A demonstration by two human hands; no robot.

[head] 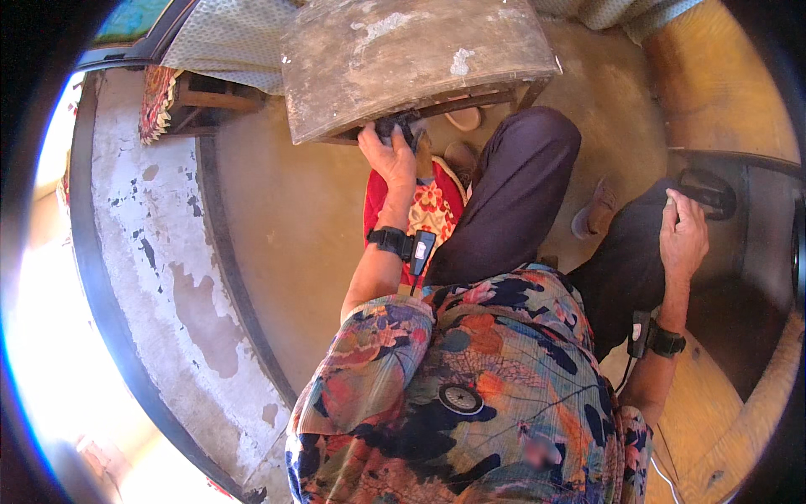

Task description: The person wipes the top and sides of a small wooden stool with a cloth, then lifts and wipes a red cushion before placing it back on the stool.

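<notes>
My left hand [391, 154] reaches to the near edge of a worn wooden table [415, 53], its fingers on a dark, crumpled item [398, 126] just under the tabletop. What that item is, I cannot tell. Beneath that forearm lies a red floral cloth [431, 205], partly hidden by my arm and leg. My right hand [683, 236] rests on my right knee, with nothing visible in it; its fingers are loosely curled. Both wrists wear black straps with small devices.
Under and beside the table are shoes [595, 211]. A cloth-covered stool or small table [214, 94] stands at upper left, near a peeling white ledge [182, 283]. To the right are wooden panels [730, 82] and a black object [708, 192] by my knee.
</notes>
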